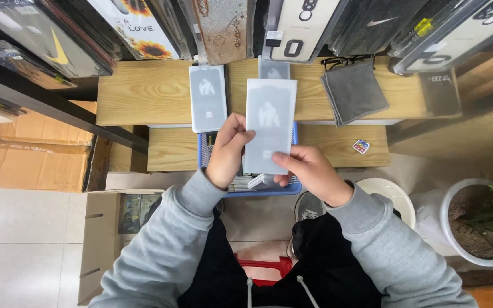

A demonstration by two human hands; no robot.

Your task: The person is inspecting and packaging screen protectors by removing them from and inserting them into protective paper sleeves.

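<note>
Left hand and right hand pinched flat grey rectangular packet by its edges | held above blue plastic tray | risk: thin edge grips could let it slip.

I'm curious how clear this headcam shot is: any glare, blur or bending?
Head view: even indoor light, soft shadows; both hands, left hand and right hand, and the pale flat packet are sharp; glossy cases above catch mild glare; edges bow slightly.
</note>
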